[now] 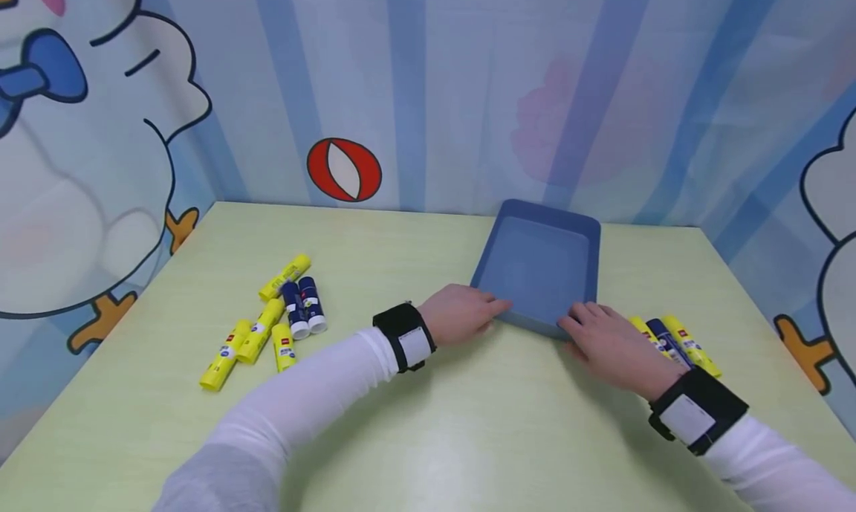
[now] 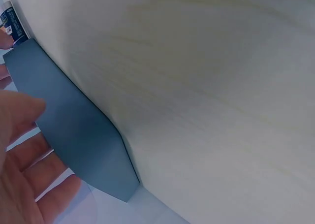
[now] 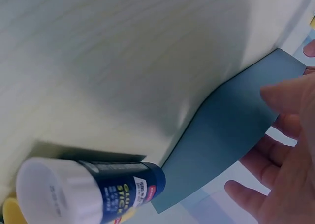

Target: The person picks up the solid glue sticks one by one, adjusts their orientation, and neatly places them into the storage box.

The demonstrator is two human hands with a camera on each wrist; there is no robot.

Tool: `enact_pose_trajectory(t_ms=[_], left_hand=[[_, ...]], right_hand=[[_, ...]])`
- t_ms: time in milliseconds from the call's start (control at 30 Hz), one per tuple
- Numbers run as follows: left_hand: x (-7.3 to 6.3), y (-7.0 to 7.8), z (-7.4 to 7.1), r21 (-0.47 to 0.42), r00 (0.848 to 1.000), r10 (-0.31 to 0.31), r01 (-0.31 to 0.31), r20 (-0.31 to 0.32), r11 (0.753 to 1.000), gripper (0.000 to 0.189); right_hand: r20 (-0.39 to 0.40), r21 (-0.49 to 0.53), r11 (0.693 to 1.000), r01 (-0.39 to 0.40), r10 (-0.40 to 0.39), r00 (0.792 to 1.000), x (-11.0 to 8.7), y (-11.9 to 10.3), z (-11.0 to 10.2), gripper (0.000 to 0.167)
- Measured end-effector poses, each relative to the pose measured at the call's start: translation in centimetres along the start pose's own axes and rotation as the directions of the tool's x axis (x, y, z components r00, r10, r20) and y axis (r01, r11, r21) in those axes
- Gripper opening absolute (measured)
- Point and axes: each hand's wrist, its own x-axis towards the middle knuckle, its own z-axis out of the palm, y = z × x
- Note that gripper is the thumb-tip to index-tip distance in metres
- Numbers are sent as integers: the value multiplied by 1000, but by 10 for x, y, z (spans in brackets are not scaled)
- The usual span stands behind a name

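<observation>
A shallow blue tray (image 1: 543, 263) lies on the table right of centre. My left hand (image 1: 461, 315) grips the tray's near left corner, its thumb (image 2: 27, 108) on the outer wall (image 2: 74, 111) and the other fingers over the rim. At the near right corner, my right hand (image 1: 618, 348) holds the tray the same way, thumb (image 3: 285, 97) outside and fingers reaching inside. Nothing lies in the tray. Beside my right hand are two yellow glue sticks (image 1: 692, 346) and a dark blue glue stick (image 1: 669, 342), partly covered by that hand.
On the table's left side lie several yellow glue sticks (image 1: 226, 354) and two dark blue glue sticks (image 1: 311, 304) with white ends. A printed cloth (image 1: 455, 96) hangs behind the table (image 1: 428, 438), just past the tray's far edge.
</observation>
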Motion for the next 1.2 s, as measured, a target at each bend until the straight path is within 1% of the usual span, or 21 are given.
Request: enact_pose_trajectory(t_ms=[67, 167, 267, 367, 433, 533, 667, 767, 900, 1033, 1200], left_hand=[[0, 0, 1, 24, 1000, 7, -6, -7, 1000, 36], [0, 0, 1, 56, 999, 25, -24, -23, 998, 32], [-2, -1, 2, 67, 998, 47, -44, -51, 997, 30], [-6, -2, 2, 71, 996, 62, -57, -68, 996, 29], [-9, -4, 3, 68, 996, 64, -59, -67, 996, 29], [-17, -5, 2, 53, 997, 64, -61, -53, 997, 29], [-32, -7, -3, 17, 997, 66, -65, -44, 998, 28], [-43, -10, -5, 1, 997, 69, -69, -47, 998, 27], [-57, -12, -9, -8, 996, 79, -80, -52, 997, 26], [-70, -12, -12, -5, 994, 90, -91, -61, 996, 25], [-85, -15, -11, 7, 995, 86, -85, -47, 996, 25]], right_hand=[[5, -4, 1000, 1, -1, 1000, 0, 0, 1, 19], [31, -5, 1000, -5, 5, 1000, 0, -1, 2, 19], [59, 1, 1000, -11, 11, 998, 1, -3, 2, 21], [60, 2, 1000, -2, 2, 998, 2, -7, 1, 19], [54, 2, 1000, 17, -17, 998, 3, -11, 0, 19], [55, -5, 999, 39, -39, 998, 5, -19, -1, 18], [58, 6, 997, 73, -73, 996, 10, -30, -1, 16], [19, 24, 992, 124, -124, 992, 13, -38, 0, 13], [-44, 29, 980, 197, -195, 980, 15, -48, 2, 13], [-56, 31, 972, 234, -232, 971, 17, -60, 0, 12], [-61, 23, 965, 260, -259, 964, 23, -77, -3, 13]])
